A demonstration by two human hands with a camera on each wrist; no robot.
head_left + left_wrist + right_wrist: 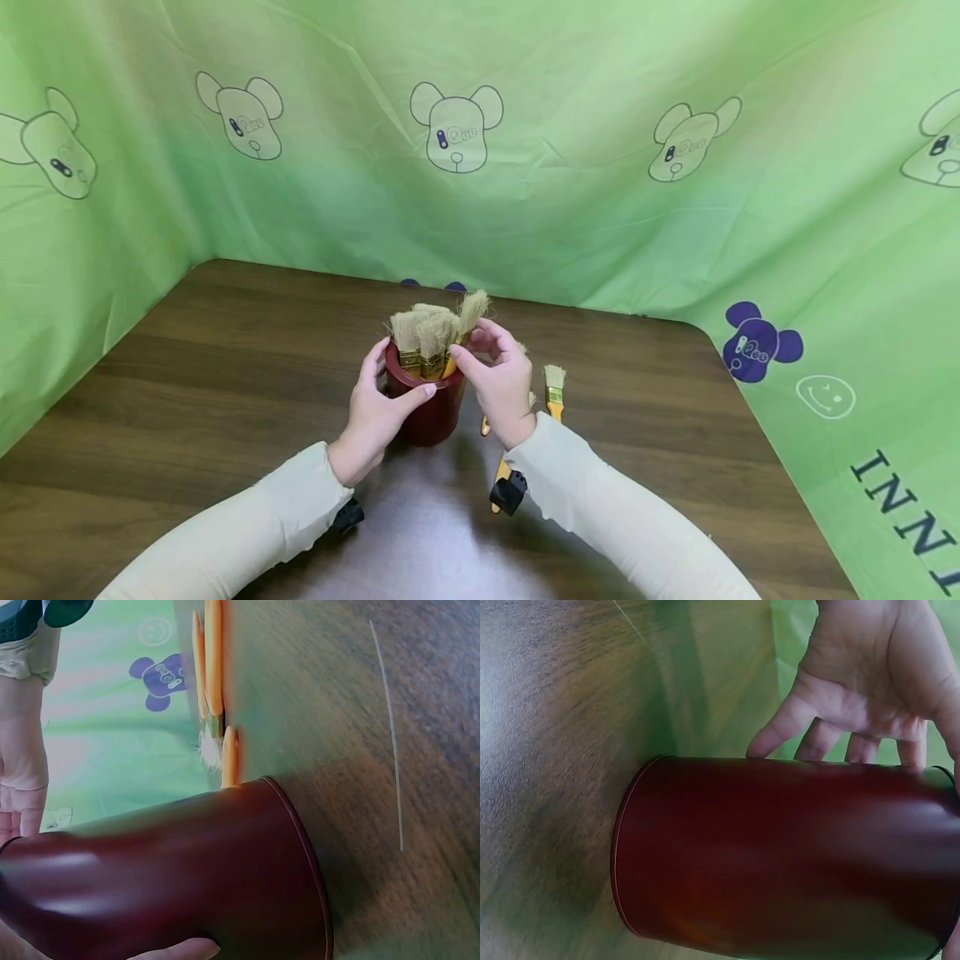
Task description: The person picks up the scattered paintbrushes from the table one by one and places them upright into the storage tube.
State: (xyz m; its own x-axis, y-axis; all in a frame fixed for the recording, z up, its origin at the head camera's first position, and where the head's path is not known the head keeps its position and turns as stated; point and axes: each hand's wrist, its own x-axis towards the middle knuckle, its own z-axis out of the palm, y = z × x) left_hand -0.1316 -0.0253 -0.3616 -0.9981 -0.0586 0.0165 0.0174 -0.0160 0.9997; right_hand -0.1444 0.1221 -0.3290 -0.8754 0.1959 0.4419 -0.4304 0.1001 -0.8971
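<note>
A dark red cylindrical brush holder (429,417) stands on the wooden table, also large in the left wrist view and right wrist view. My left hand (375,412) grips it from the left, thumb over the front of the rim and fingers round the side. Several paintbrushes (422,333) stand in it with pale bristles up. My right hand (498,375), at the rim's right side, pinches another paintbrush (472,310), bristles upward and tilted right. That brush's lower handle is hidden in the holder.
More paintbrushes with orange handles lie on the table to the right of the holder, one brush (555,392) in plain sight, others partly behind my right hand and wrist. A green printed cloth (570,225) hangs along the table's back and sides.
</note>
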